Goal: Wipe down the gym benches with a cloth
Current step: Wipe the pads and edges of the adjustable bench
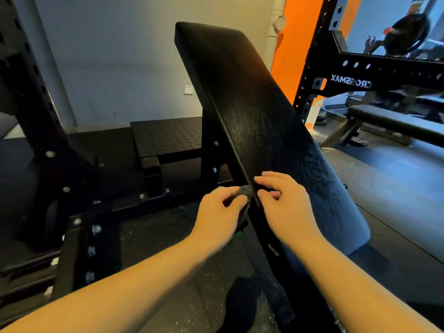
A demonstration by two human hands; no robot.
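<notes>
Step in hand: edge wipe. L hand (221, 212) grips cloth (245, 192) against left edge of inclined bench pad (252, 104). R hand (286, 203) relaxed, empty, resting on pad face. Next, prob.: draw cloth along edge w/ steady pressure.

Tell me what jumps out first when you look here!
The big black bench pad tilts up through the middle of the view. At its lower left edge, the left hand holds a dark cloth against it, while the right hand rests on the pad beside it. Behind, to the upper right, a bright orange wall strip stands out.
</notes>
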